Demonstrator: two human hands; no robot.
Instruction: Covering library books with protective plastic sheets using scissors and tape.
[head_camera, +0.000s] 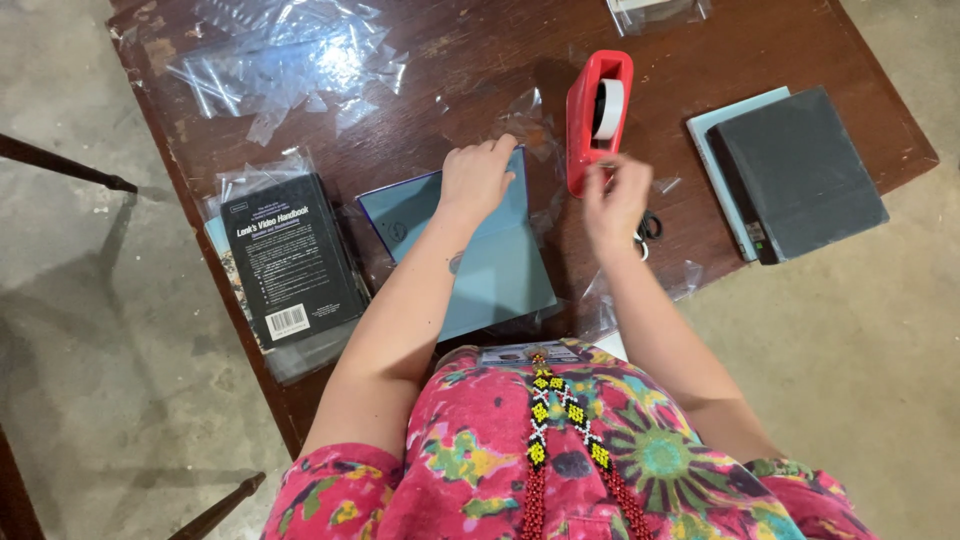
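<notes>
A light blue book (500, 270) wrapped in clear plastic lies on the dark wooden table (700, 60) in front of me. My left hand (476, 178) rests fingers-down on the book's far edge, pressing the plastic. My right hand (616, 200) hovers at the near end of a red tape dispenser (597, 115) with a white tape roll; its fingers are pinched together at the dispenser's blade end. I cannot make out a tape strip between them. Black scissors (648, 228) lie just under that hand.
A black book in a plastic sleeve (290, 258) lies at the left. A pile of clear plastic sleeves (285, 60) sits at the far left corner. A dark grey book on a pale blue one (795, 170) lies at the right. Concrete floor surrounds the table.
</notes>
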